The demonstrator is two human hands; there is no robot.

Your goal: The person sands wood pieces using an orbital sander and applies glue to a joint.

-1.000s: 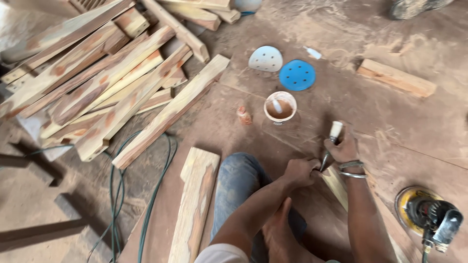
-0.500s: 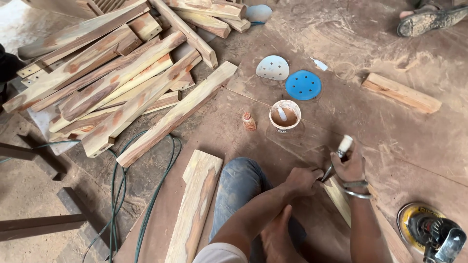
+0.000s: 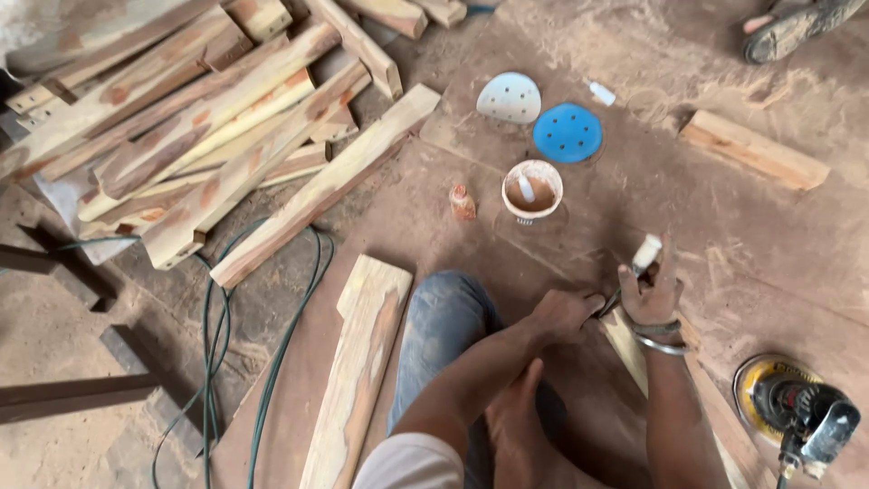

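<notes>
R hand [image 3: 652, 294] is closed round a small white-handled tool [image 3: 644, 254], handle sticking up past the fingers, blade end hidden btwn both hands. L hand [image 3: 563, 315] is fisted just beside it, pressing down on a narrow wood strip [image 3: 625, 340] that runs under the grip & back toward the body. Both wrists bent inward, forearms converging; metal bangles [image 3: 659, 335] on R wrist. Near R elbow: yellow sander [image 3: 792, 407]. Beyond the grip: white cup [image 3: 532, 191] w/ brown paste, then blue disc [image 3: 568, 133] & white disc [image 3: 509, 98]. Far L: plank pile [image 3: 208, 127].

Woodworking workshop: timber pile [image 3: 208, 136], sander [image 3: 801, 412].
</notes>
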